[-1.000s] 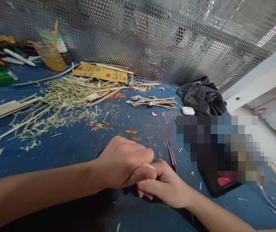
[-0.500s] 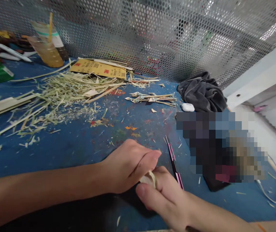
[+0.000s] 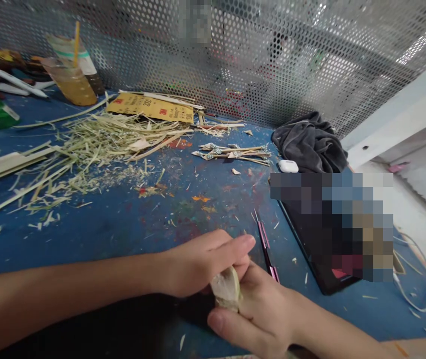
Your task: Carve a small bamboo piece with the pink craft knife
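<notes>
My left hand (image 3: pixel 205 264) is curled over the fingers of my right hand, its thumb stretched along the top. Between the two hands shows a pale, dusty curved band (image 3: pixel 226 289) with a greenish edge. It lies against the index-finger side of my right hand (image 3: pixel 263 306); whether it wraps the finger or is held loose I cannot tell. My right thumb sits apart below the band, and the other right fingers are hidden. Just beyond my right hand lie slim purple-and-black tweezers (image 3: pixel 267 249) on the blue table (image 3: pixel 123 234).
Thin shavings (image 3: pixel 111 134) heap at the back left, beside yellow sandpaper (image 3: pixel 151 106) and flat strips (image 3: pixel 7 164). Small pointed, thread-bound sticks (image 3: pixel 231 152) lie farther back. A drink cup (image 3: pixel 72 82), dark cloth (image 3: pixel 312 142), white earbud case (image 3: pixel 288 166) and black tablet (image 3: pixel 298 239) stand around.
My left hand's fingers have loosened and its thumb is slightly raised. My right thumb has moved down, away from the pale band, so more of the band shows.
</notes>
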Tool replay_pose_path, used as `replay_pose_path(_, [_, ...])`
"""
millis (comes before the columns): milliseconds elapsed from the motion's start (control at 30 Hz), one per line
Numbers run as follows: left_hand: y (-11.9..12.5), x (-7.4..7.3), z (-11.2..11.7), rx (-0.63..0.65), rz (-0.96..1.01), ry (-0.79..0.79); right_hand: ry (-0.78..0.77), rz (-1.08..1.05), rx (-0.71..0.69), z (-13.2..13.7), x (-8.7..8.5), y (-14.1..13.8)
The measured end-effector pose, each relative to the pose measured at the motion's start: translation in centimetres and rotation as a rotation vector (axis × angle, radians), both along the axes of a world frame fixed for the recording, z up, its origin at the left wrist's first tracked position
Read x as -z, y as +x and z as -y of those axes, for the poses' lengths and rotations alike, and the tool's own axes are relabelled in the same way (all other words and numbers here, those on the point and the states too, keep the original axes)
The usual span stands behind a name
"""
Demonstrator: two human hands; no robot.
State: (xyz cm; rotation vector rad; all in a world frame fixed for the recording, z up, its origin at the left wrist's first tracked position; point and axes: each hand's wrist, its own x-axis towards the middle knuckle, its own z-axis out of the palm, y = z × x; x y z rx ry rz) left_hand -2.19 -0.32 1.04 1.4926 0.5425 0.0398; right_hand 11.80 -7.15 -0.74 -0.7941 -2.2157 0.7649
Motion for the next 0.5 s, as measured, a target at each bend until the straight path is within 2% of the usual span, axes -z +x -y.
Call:
replay_pose_path(100, [0.0,0.6,0.1,0.022,-0.01,-0.166,-0.008,-0.072,-0.032,0.0,0.3,0.0])
replay_pose_path(167, [-0.2,0.9,0.0,0.003,-0.006,-0.192,-0.145,-0.126,-0.069,-0.1,0.4,0.1])
replay_pose_path(200, [-0.3,0.9,-0.1,-0.009,-0.002,-0.143,-0.257,-0.144,-0.073,-0.1,0.4,0.1])
replay_pose_path(233, [-0.5,0.9,-0.3,-0.023,-0.009,-0.041,-0.38,-0.156,-0.055,-0.1,0.4,0.2])
replay_pose_path(300, [-0.9,0.7,-0.9,-0.051,-0.05,0.287,-0.579,-0.167,0.037,-0.2,0.6,0.4])
replay_pose_path(367, [-1.2,0.4,-1.4,-0.068,-0.105,0.618,-0.64,-0.172,0.136,-0.3,1.0,0.5])
replay_pose_path(400, [-1.3,0.3,-1.7,-0.072,-0.138,0.726,-0.631,-0.177,0.168,-0.3,1.2,0.6])
replay_pose_path(500, [-1.4,-0.1,-2.0,-0.08,-0.237,0.815,-0.624,-0.151,0.254,-0.5,1.4,0.5])
